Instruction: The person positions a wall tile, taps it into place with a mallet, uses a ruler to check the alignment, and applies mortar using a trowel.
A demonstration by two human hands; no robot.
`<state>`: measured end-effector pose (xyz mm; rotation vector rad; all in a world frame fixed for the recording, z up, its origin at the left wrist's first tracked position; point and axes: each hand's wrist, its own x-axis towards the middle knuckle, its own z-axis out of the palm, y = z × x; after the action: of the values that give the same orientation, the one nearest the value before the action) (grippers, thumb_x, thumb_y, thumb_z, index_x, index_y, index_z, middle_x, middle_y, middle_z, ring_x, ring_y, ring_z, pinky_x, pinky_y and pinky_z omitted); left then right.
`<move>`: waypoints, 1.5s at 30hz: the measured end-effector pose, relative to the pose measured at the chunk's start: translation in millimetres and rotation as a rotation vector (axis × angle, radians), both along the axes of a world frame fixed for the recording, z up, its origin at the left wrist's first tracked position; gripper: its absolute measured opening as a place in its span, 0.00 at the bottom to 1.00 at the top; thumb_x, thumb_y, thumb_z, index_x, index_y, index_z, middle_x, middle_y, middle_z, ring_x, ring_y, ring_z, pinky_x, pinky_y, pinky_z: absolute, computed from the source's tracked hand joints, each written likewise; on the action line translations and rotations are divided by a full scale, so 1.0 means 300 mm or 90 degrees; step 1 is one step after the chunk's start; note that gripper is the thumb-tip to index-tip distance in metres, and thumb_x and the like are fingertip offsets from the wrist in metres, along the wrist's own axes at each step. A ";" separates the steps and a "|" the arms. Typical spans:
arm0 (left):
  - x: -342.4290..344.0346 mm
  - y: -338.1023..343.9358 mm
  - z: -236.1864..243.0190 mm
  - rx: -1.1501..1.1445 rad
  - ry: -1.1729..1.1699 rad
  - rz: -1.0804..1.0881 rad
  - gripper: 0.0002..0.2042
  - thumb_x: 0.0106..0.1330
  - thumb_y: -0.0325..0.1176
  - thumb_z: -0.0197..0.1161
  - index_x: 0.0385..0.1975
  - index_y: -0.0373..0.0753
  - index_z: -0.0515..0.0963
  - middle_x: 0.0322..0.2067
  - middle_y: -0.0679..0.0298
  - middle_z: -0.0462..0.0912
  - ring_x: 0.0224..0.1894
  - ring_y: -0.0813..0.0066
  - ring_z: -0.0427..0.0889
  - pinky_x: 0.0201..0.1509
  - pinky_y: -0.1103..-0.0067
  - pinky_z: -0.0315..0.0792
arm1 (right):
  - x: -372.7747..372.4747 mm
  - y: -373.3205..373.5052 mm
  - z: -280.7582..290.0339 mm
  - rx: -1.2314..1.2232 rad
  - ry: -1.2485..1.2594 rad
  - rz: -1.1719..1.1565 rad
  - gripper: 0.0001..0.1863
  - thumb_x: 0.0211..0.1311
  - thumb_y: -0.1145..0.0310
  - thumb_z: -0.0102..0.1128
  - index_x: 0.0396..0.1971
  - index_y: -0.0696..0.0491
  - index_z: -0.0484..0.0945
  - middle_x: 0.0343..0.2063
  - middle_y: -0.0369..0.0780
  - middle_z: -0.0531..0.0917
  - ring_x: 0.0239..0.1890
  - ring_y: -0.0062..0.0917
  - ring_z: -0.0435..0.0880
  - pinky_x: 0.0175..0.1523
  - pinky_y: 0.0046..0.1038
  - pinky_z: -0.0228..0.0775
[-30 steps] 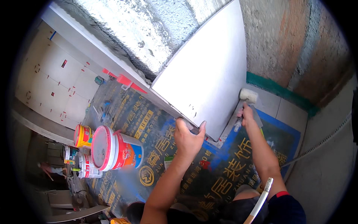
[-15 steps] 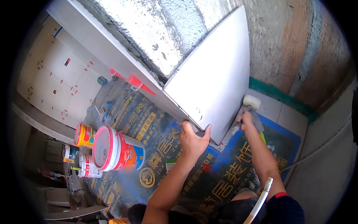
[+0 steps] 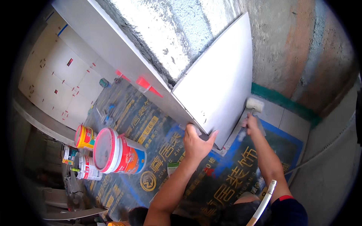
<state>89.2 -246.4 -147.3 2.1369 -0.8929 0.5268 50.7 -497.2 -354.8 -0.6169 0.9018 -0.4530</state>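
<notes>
A large pale wall tile (image 3: 220, 79) stands against the rough wall, its front edge meeting another tiled face at a corner. My left hand (image 3: 198, 145) grips that corner low down, the thumb on one side and the fingers on the other. In my right hand (image 3: 252, 123) is a mallet with a white head (image 3: 255, 104). The head is low beside the tile's right edge, near the floor; whether it touches the tile I cannot tell. Two red wedge-shaped clips (image 3: 149, 86) sit on the left tiled face (image 3: 109, 49).
Several buckets (image 3: 120, 150) stand on the left. Dark printed floor sheeting (image 3: 151, 158), edged with blue tape, covers the floor. Pale floor tiles (image 3: 292, 119) and a green strip (image 3: 283, 101) run along the right wall. A cigarette (image 3: 264, 203) juts into the lower edge of view.
The view has shifted slightly. My right hand and the mallet have moved a little, staying low beside the tile. My left hand keeps its hold on the corner.
</notes>
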 end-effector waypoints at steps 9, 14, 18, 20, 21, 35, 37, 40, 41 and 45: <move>0.000 -0.002 -0.010 -0.012 0.024 -0.007 0.28 0.42 0.41 0.78 0.33 0.32 0.66 0.25 0.55 0.74 0.27 0.58 0.76 0.30 0.68 0.70 | -0.005 0.062 -0.009 0.062 -0.082 -0.027 0.14 0.67 0.60 0.46 0.25 0.52 0.64 0.12 0.34 0.64 0.10 0.21 0.62 0.12 0.27 0.55; -0.008 -0.019 -0.004 -0.002 0.015 -0.018 0.29 0.41 0.41 0.78 0.33 0.32 0.66 0.25 0.56 0.73 0.26 0.59 0.75 0.30 0.69 0.69 | -0.060 -0.030 0.034 0.056 -0.151 -0.233 0.14 0.68 0.60 0.45 0.24 0.51 0.62 0.12 0.33 0.63 0.10 0.20 0.61 0.13 0.25 0.56; 0.001 -0.010 -0.021 -0.024 0.006 -0.024 0.29 0.41 0.42 0.78 0.33 0.32 0.66 0.25 0.56 0.73 0.26 0.59 0.74 0.30 0.69 0.69 | -0.049 0.101 0.084 0.026 -0.056 -0.023 0.16 0.68 0.60 0.45 0.21 0.52 0.62 0.12 0.33 0.62 0.09 0.20 0.60 0.13 0.26 0.55; 0.016 0.023 -0.025 -0.002 -0.017 -0.024 0.28 0.41 0.42 0.78 0.31 0.33 0.66 0.24 0.57 0.72 0.26 0.59 0.74 0.30 0.69 0.68 | -0.076 0.067 0.051 0.058 -0.083 -0.013 0.16 0.68 0.59 0.45 0.22 0.52 0.62 0.12 0.33 0.62 0.09 0.21 0.60 0.13 0.27 0.55; 0.015 0.006 -0.021 -0.010 -0.016 -0.025 0.28 0.41 0.42 0.78 0.31 0.33 0.66 0.24 0.57 0.72 0.26 0.59 0.74 0.30 0.69 0.68 | -0.085 0.027 0.049 0.075 -0.113 -0.011 0.16 0.68 0.59 0.46 0.23 0.52 0.62 0.12 0.33 0.62 0.09 0.22 0.60 0.13 0.27 0.56; 0.004 0.004 -0.004 -0.031 0.030 -0.036 0.28 0.40 0.42 0.78 0.28 0.35 0.64 0.23 0.57 0.70 0.25 0.58 0.72 0.29 0.68 0.67 | -0.051 0.008 0.057 -0.038 -0.037 0.004 0.17 0.67 0.56 0.47 0.24 0.51 0.63 0.11 0.33 0.62 0.10 0.23 0.61 0.14 0.27 0.55; 0.000 -0.002 -0.007 -0.032 0.022 -0.032 0.28 0.40 0.42 0.78 0.28 0.35 0.64 0.23 0.57 0.70 0.25 0.57 0.72 0.29 0.67 0.67 | -0.097 -0.010 0.086 -0.022 -0.071 -0.007 0.15 0.67 0.57 0.46 0.26 0.51 0.63 0.11 0.33 0.61 0.10 0.21 0.60 0.14 0.27 0.55; -0.006 -0.011 -0.007 -0.028 0.006 -0.027 0.28 0.41 0.42 0.78 0.28 0.35 0.64 0.23 0.56 0.70 0.25 0.57 0.72 0.28 0.67 0.67 | -0.022 0.046 0.096 -0.024 -0.072 -0.064 0.14 0.67 0.58 0.46 0.26 0.50 0.63 0.11 0.32 0.61 0.10 0.20 0.60 0.13 0.27 0.55; -0.007 -0.014 -0.005 -0.022 0.004 -0.026 0.28 0.41 0.42 0.78 0.28 0.35 0.63 0.23 0.56 0.70 0.25 0.57 0.72 0.28 0.67 0.67 | -0.014 0.055 0.092 -0.011 -0.035 -0.002 0.14 0.67 0.57 0.47 0.26 0.50 0.63 0.11 0.32 0.61 0.10 0.20 0.59 0.13 0.27 0.55; 0.002 -0.025 -0.008 -0.030 0.005 -0.036 0.28 0.41 0.42 0.78 0.28 0.35 0.64 0.24 0.56 0.71 0.25 0.56 0.72 0.28 0.67 0.67 | -0.054 0.005 0.050 -0.006 -0.097 -0.104 0.15 0.66 0.56 0.48 0.26 0.51 0.63 0.11 0.33 0.61 0.09 0.22 0.60 0.13 0.28 0.56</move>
<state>89.9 -253.8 -149.6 2.0636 -0.9246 0.5058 34.6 -495.8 -339.7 -0.5116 0.8077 -0.6438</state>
